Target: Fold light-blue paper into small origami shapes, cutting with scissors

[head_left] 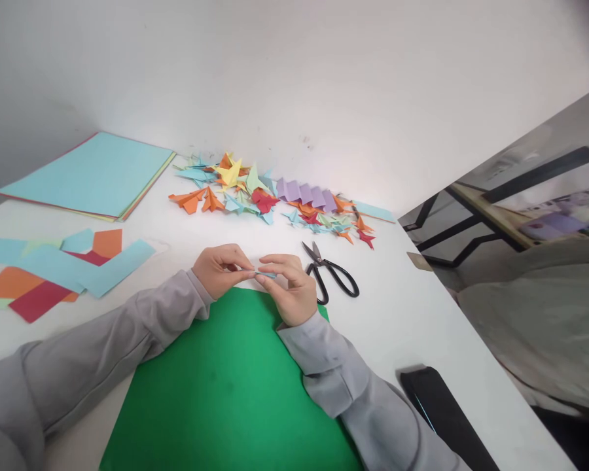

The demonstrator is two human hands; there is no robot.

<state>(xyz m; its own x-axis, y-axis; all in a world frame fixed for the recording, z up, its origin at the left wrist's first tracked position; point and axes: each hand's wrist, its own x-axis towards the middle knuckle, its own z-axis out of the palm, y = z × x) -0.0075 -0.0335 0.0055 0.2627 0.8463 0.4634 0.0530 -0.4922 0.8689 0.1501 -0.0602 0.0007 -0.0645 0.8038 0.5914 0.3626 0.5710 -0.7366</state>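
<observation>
Between my fingertips is a small folded piece of light blue paper [266,274], mostly hidden by the fingers. My left hand [224,268] pinches its left end with thumb and forefinger. On its right end, the thumb and fingers of my right hand [292,286] close in a pinch. Both hands are over the far edge of a green sheet [230,379] lying on the white table [373,327]. Black-handled scissors [330,269] rest just right of my right hand, blades partly apart and one handle loop partly behind the hand.
Folded paper shapes [230,173] in several colours lie along the wall, beside a pleated purple strip [306,194]. A stack of coloured sheets [93,173] is at the back left. Cut paper pieces [42,299] spread at the left. A black phone-like object [444,412] lies front right.
</observation>
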